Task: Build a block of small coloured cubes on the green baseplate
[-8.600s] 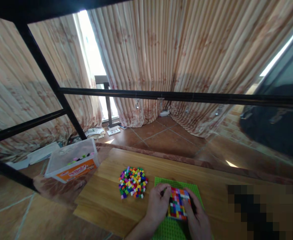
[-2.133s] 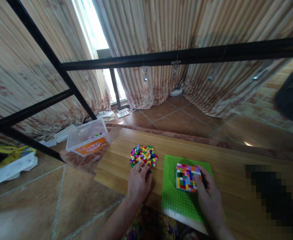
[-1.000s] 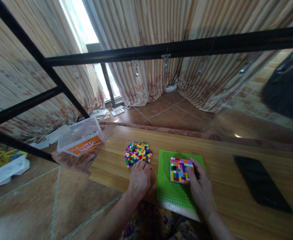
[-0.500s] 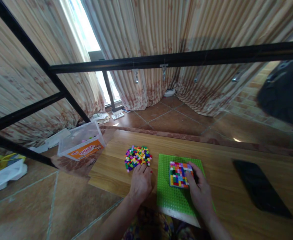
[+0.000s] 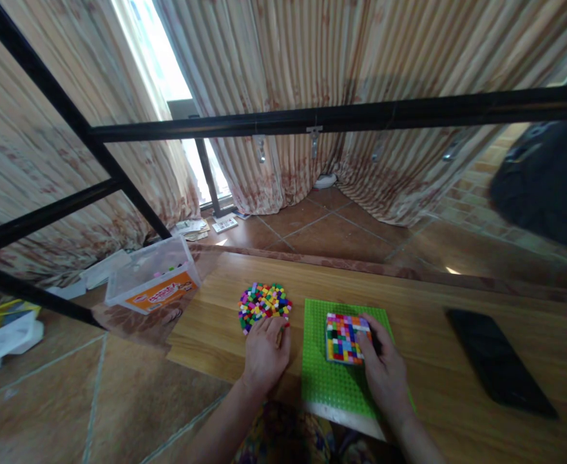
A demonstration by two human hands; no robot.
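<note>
At the near edge of a round pile of small multicoloured building bricks (image 5: 264,301), my left hand (image 5: 267,354) is curled with its fingertips drawn together. A speck of red shows by those fingertips; whether it is a brick in the pinch I cannot make out. My right hand (image 5: 384,367) grips the right side of a square block of mixed-colour bricks (image 5: 342,338), thumb on top and fingers round the far edge. Under the block lies a green studded baseplate (image 5: 332,386).
A dark flat phone-like slab (image 5: 499,361) lies on the wooden table (image 5: 428,316) at the right. On the floor to the left stands a clear plastic bin with an orange label (image 5: 160,293). A black metal rail (image 5: 283,120) crosses in front of the curtains.
My left hand has shifted slightly left and turned, so more of its thumb side shows. My right hand keeps its hold on the brick block. The whole view has moved a little.
</note>
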